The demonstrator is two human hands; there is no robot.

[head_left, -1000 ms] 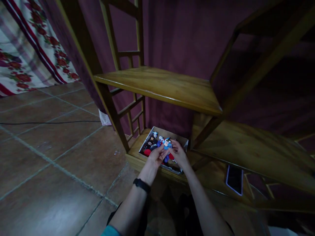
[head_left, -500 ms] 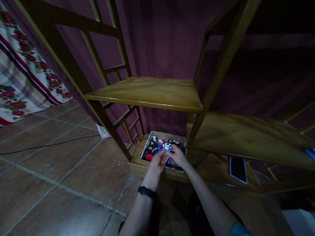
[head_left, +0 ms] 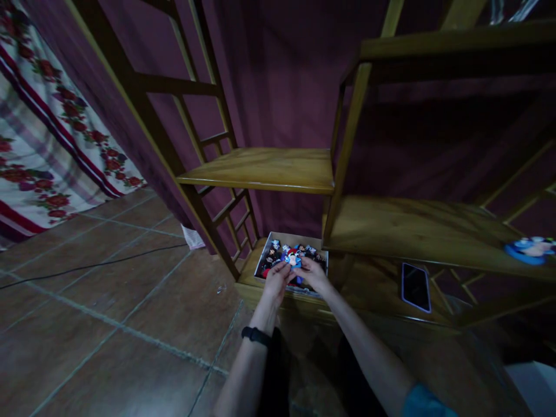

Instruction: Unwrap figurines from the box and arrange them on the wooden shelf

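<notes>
Camera levelled, 2 hands (head_left: 277, 280) (head_left: 315, 275) holding 1 figurine (head_left: 292, 259), 1 box (head_left: 304, 240)

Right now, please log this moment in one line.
Left hand: holding blue-and-white figurine; right hand: at its edge; below: cardboard box of colourful figurines

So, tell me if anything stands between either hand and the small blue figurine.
Nothing visible does: the left hand and right hand together hold the small blue figurine, above the box of other figurines.

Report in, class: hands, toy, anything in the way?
Left hand, right hand: both holding toy. Toy over box. Shelf higher up, not touching hands.
</notes>
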